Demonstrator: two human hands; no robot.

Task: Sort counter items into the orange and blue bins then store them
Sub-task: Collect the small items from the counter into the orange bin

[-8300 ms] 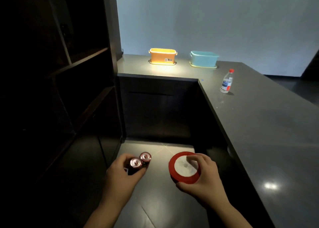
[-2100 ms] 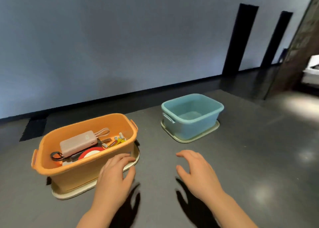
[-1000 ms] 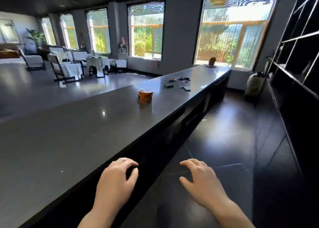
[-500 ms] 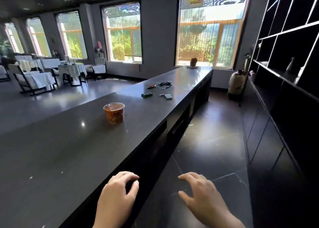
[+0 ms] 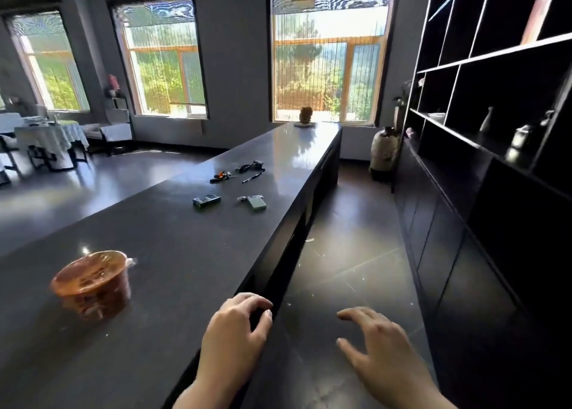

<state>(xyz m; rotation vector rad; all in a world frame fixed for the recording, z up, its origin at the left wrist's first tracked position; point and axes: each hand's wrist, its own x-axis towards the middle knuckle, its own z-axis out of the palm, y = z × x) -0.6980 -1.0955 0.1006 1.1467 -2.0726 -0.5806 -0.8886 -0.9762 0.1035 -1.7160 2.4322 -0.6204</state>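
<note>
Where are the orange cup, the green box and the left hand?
orange cup (image 5: 91, 285): head view, on its side wall below the lid.
green box (image 5: 206, 199): head view, on its top face.
left hand (image 5: 236, 339): head view, on its back.

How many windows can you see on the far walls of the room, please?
3. One window is at the far left behind the dining table, one is left of centre, and the largest is beyond the counter's far end. Others may lie outside the view.
</note>
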